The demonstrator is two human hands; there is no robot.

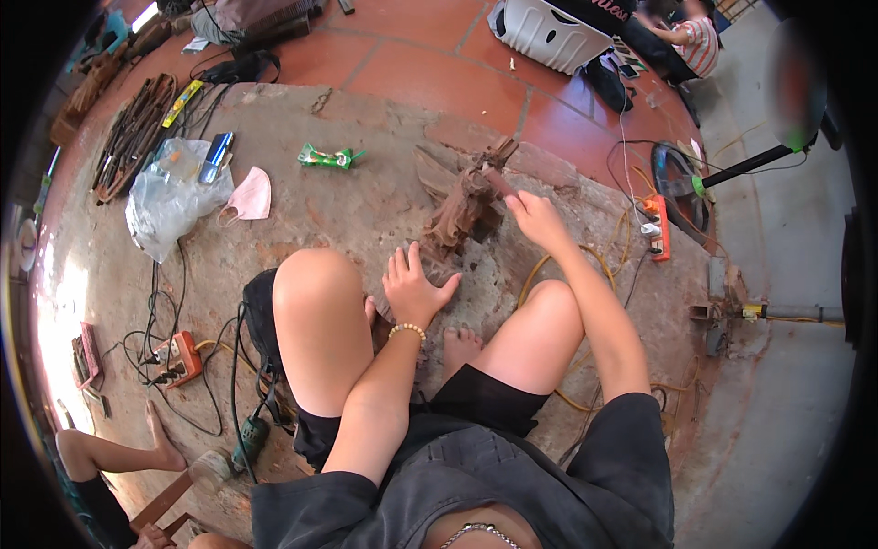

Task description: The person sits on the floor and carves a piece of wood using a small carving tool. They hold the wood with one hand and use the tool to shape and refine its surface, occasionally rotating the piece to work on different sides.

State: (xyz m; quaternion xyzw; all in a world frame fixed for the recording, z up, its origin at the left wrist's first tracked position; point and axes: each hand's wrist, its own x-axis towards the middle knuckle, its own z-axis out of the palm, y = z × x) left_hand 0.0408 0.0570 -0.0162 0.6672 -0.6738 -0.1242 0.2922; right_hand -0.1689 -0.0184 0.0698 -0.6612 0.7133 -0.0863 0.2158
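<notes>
A rough brown wood carving (457,220) with jagged, branching edges stands on the worn concrete in front of me. My right hand (538,220) is closed around one end of a flat reddish-brown strip (498,181). The strip's far end reaches the upper right side of the carving; whether it touches is hard to tell. Its material cannot be made out. My left hand (413,288) holds nothing, its fingers spread just below the carving and between my knees. A beaded bracelet (408,329) circles the left wrist.
Orange power strips (183,359) (657,227) and loose cords lie on both sides. A green power tool (249,441) rests by my left hip. Left are a plastic bag (174,206), pink mask (248,196) and green packet (327,156). A fan (681,188) stands right. Other people sit nearby.
</notes>
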